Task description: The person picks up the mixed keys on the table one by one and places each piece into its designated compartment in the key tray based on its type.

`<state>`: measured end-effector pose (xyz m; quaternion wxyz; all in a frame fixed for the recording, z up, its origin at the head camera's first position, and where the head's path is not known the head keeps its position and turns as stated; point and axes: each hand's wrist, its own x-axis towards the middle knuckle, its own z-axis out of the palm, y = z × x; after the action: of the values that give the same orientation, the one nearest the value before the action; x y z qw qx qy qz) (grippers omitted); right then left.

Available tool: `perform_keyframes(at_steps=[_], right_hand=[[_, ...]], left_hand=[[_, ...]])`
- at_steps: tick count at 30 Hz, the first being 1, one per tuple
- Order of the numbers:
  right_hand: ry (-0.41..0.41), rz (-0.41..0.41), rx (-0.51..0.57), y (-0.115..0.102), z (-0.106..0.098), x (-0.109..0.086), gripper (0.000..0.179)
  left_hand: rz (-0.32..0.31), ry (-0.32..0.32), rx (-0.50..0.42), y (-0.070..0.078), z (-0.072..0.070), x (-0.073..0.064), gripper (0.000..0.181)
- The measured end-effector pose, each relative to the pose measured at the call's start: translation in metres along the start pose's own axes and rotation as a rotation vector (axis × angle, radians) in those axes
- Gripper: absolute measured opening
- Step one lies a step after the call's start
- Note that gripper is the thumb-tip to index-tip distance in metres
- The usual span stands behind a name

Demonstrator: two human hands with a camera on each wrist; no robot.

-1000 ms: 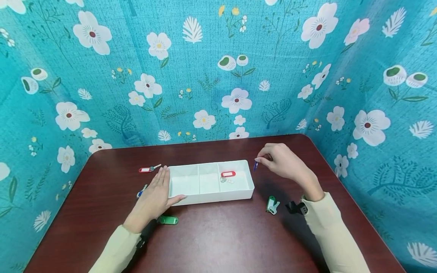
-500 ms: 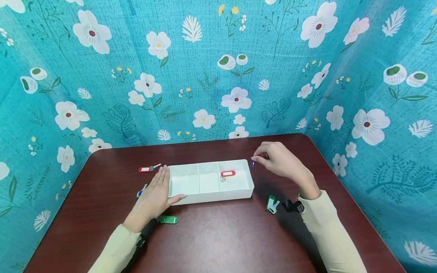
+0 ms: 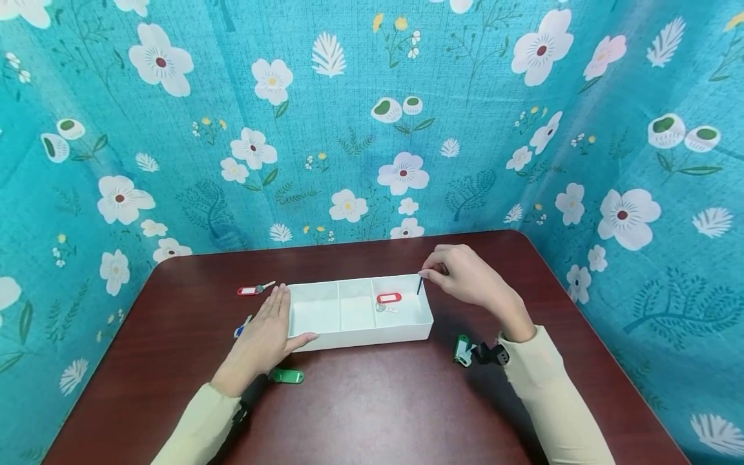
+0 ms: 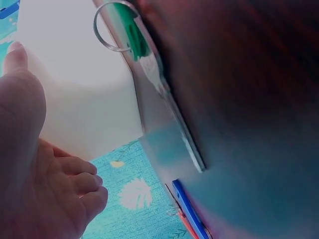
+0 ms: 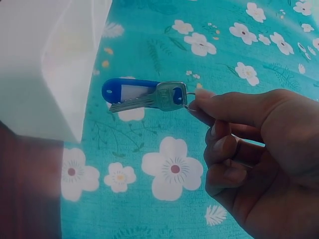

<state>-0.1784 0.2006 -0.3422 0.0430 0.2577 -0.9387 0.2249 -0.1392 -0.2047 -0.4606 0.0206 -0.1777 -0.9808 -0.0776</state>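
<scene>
In the head view a white three-compartment tray (image 3: 360,338) stands on the dark table. My left hand (image 3: 260,339) lies against its left end, fingers straight and thumb along the front wall. My right hand (image 3: 469,276) pinches the ring of a key with a blue tag (image 3: 420,286), which hangs at the right end of the tray, over the right compartment. The right wrist view shows the key (image 5: 172,96) and its tag dangling from thumb and fingertips. A key with a red tag (image 3: 389,298) lies inside the right compartment.
Left of the tray lie a red-tagged key (image 3: 250,290) and a blue-tagged key (image 3: 239,330) partly behind my left hand. A green-tagged key (image 3: 288,376) lies by my left wrist. Another green-tagged key (image 3: 462,349) lies under my right wrist. A flowered curtain (image 3: 349,161) borders the table.
My right hand has moved left with the blue-tagged key, from beside the tray to above its right end. My left hand stays at the tray's left end.
</scene>
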Motion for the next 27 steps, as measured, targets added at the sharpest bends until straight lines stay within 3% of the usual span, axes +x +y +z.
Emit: perform_keyframes(at_steps=[27], right_hand=[[-0.027,-0.062,0.063,-0.034,0.019,0.015,0.008]], left_hand=[[0.003,0.000,0.001,0.000,-0.001,-0.001,0.116]])
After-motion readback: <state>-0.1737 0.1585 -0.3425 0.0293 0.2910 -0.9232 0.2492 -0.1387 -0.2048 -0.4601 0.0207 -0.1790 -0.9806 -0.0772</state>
